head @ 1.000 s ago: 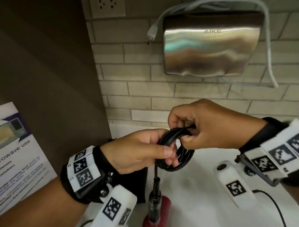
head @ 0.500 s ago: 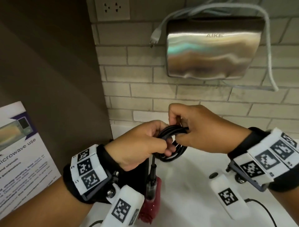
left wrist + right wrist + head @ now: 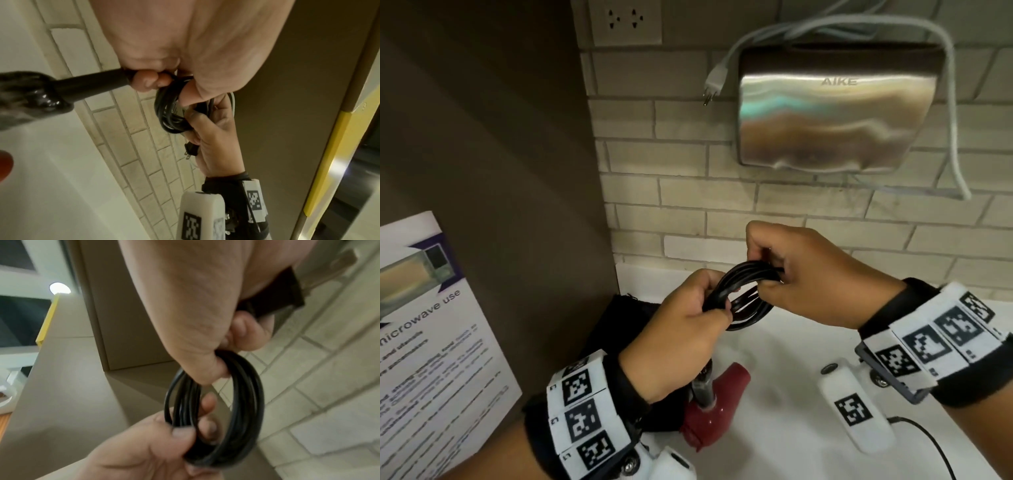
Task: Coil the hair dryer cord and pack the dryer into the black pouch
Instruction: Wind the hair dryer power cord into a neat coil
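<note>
The black cord (image 3: 748, 298) is wound into a small coil held in the air between both hands. My left hand (image 3: 688, 329) grips the coil's near side, thumb over the strands. My right hand (image 3: 801, 277) pinches the far side, and the cord's plug (image 3: 190, 150) sticks out under its palm in the left wrist view. The coil (image 3: 236, 410) shows as several loops in the right wrist view. The red hair dryer (image 3: 714, 411) hangs from the cord below my left hand, just above the white counter. The black pouch (image 3: 616, 329) lies behind my left wrist by the brown panel.
A steel hand dryer (image 3: 835, 109) hangs on the brick wall, its grey cord and plug (image 3: 714, 82) dangling unplugged below a wall socket (image 3: 625, 20). A microwave notice (image 3: 424, 329) leans at the left. The white counter (image 3: 791, 377) spreads below the hands.
Both hands with the coil have shifted slightly right and up in view. The coil has tilted flatter, and the red dryer has swung out from under my left wrist.
</note>
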The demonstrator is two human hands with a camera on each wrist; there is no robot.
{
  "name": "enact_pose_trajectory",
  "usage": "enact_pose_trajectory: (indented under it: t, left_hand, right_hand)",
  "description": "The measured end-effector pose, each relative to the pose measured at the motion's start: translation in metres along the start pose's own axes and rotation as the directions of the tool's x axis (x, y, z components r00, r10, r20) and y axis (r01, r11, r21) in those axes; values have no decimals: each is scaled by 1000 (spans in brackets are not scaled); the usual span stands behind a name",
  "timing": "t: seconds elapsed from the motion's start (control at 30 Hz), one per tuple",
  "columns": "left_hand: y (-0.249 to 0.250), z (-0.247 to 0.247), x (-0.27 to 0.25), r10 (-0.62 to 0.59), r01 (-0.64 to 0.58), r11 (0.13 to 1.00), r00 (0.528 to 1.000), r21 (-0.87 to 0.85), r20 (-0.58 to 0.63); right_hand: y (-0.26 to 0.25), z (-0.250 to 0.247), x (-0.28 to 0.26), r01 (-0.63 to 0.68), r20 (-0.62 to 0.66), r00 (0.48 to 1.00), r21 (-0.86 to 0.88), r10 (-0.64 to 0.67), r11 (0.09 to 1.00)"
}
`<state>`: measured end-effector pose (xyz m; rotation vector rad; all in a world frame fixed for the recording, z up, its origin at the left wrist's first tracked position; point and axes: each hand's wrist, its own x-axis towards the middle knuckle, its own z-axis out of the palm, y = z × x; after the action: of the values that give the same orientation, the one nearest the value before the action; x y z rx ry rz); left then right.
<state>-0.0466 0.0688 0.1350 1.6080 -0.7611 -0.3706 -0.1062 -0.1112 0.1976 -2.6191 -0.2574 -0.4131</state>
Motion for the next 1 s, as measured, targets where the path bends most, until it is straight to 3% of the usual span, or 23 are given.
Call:
enact_pose_trajectory:
  t: [0.17, 0.33, 0.4, 0.5, 0.67, 0.77, 0.87, 1.0]
  left_hand:
    - [-1, 7, 2, 14, -13, 997, 1000, 73, -12]
    - [-4, 6, 6, 151, -116, 929, 986, 353, -74]
    - [-4, 4, 9, 141, -114, 885, 990, 452, -27]
    - [1, 0, 9, 90, -121, 891, 992, 438, 89]
    - [14, -15, 8, 1, -69, 921, 985, 384, 175]
    - [18, -18, 5, 4, -75, 931, 981, 358, 196]
    - [16, -18, 4, 32, -95, 924, 985, 370, 172]
    - [13, -12, 4, 89, -137, 893, 987, 430, 130]
  right_hand:
    - [-2, -5, 2, 49, 44, 998, -202, -41, 978]
    - [-13, -24, -5, 26, 157, 988, -140, -4, 990]
    - [-21, -34, -5, 78, 132, 990, -153, -57, 985]
    - [-27, -37, -3, 255, 122, 966, -340, -226, 905]
    - [-8, -32, -2, 213, 137, 976, -450, -169, 867]
    - [-6, -10, -2, 120, 93, 991, -338, -93, 933]
    - [-5, 17, -6, -16, 15, 1000, -111, 18, 994]
    - [-5, 34, -6, -175, -105, 971, 305, 216, 936]
